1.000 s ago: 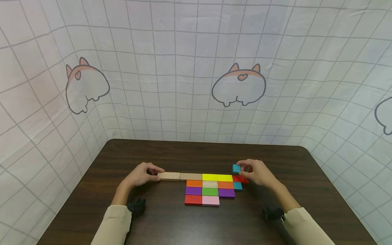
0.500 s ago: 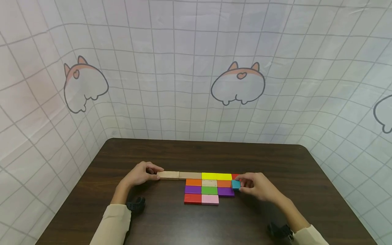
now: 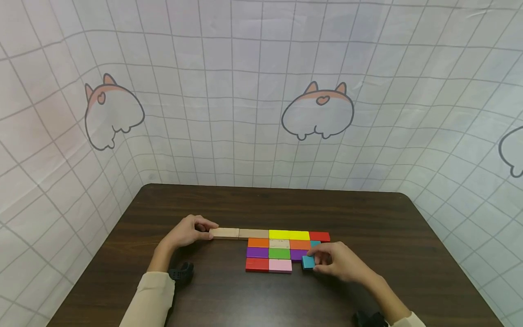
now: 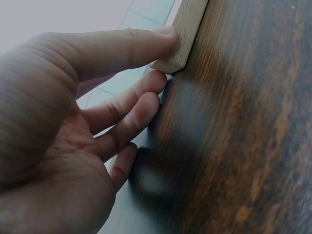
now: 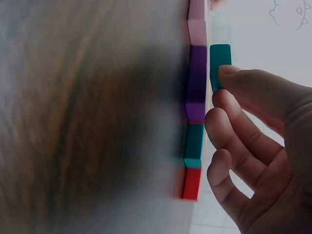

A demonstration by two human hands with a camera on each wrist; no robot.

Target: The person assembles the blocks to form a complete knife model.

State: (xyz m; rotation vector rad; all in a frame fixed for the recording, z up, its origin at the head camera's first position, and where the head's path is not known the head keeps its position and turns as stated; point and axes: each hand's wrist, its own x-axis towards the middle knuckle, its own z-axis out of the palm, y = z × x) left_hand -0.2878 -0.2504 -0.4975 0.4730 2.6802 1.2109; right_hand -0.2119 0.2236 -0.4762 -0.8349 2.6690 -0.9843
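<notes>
My left hand (image 3: 188,232) pinches the outer end of a plain wooden block (image 3: 224,233), which lies flat at the left end of the top row; in the left wrist view the thumb presses its side. My right hand (image 3: 342,263) holds a teal block (image 3: 308,262) between thumb and fingers. In the right wrist view this held teal block (image 5: 220,61) is raised above the table, over the level of the purple block (image 5: 197,73) behind it. A second teal block (image 3: 315,243) lies beside the right orange block (image 3: 300,245), partly hidden by the right fingers.
The top row continues with a second plain block (image 3: 254,234), yellow (image 3: 289,235) and red (image 3: 319,236). Shorter rows in front hold orange, purple, green (image 3: 279,253), red (image 3: 257,264) and pink (image 3: 280,266) blocks. A grid-patterned curtain (image 3: 229,150) stands behind the dark table (image 3: 196,290).
My right hand has carried the teal block from behind the red block toward me, to the right purple block's near corner. The left hand keeps its place on the plain block.
</notes>
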